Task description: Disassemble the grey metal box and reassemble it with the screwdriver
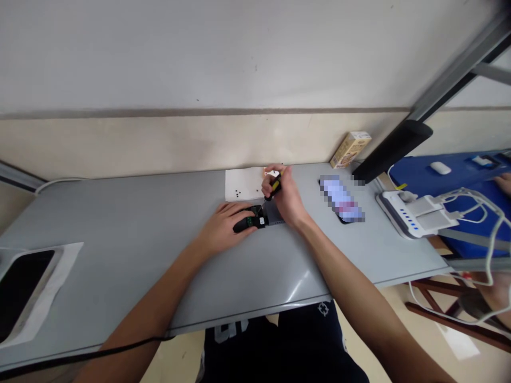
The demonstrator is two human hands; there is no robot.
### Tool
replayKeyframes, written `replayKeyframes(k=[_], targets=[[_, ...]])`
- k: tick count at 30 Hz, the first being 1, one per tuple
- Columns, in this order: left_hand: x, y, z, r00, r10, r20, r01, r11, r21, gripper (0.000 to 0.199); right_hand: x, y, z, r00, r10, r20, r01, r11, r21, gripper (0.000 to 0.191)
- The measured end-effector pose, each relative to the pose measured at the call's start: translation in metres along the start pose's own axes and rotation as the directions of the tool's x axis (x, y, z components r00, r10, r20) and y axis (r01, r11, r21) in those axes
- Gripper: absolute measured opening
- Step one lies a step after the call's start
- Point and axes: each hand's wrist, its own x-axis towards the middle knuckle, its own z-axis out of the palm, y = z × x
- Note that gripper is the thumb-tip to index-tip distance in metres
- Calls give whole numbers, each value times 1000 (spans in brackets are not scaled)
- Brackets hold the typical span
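Near the middle of the grey table (159,223), my left hand (225,226) is closed around a dark device with a green circuit board (250,220), its fingers above and thumb below. My right hand (285,197) grips a black and yellow screwdriver (275,184), tilted with its lower end toward the device. Right of the circuit board, a flat dark grey piece (273,214) lies partly under my right hand. Behind both hands, a white sheet (243,178) bears several small dark screws (238,193).
To the right lie a phone with a blurred screen (341,199), a carton (350,149), a black cylinder (393,151) and a white power strip (411,215) with cables. A tablet (26,287) rests at the far left. Another person's hand shows at the right edge.
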Motion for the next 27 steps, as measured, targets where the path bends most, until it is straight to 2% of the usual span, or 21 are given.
replayKeyframes(k=[3, 7, 11, 14, 17, 20, 22, 27], targets=[[0, 0, -2, 1000, 12, 15, -12, 1000, 20, 26, 0, -7, -1, 996, 72, 44, -73, 997, 35, 44], [1, 2, -6, 999, 14, 37, -15, 999, 38, 27, 0, -6, -6, 999, 29, 18, -29, 1000, -6, 38], [1, 4, -10, 998, 17, 61, -19, 999, 44, 26, 0, -2, -11, 991, -104, -79, 80, 963, -257, 42], [1, 4, -10, 998, 22, 62, -26, 998, 59, 27, -2, -3, -15, 977, -209, -33, 167, 861, -480, 35], [0, 3, -9, 998, 28, 56, -33, 997, 75, 28, -1, -5, -21, 985, -170, 5, 141, 800, -583, 33], [-1, 2, -8, 998, 25, 55, -30, 996, 81, 28, 3, -5, -30, 970, -214, -118, 105, 799, -592, 35], [-2, 1, -9, 1000, 8, 21, -10, 998, 69, 28, 7, -4, -36, 947, -269, -176, 107, 781, -616, 34], [-2, -3, -13, 988, -61, -142, 62, 998, 8, 26, 8, -1, -42, 944, -279, -177, 101, 754, -649, 34]])
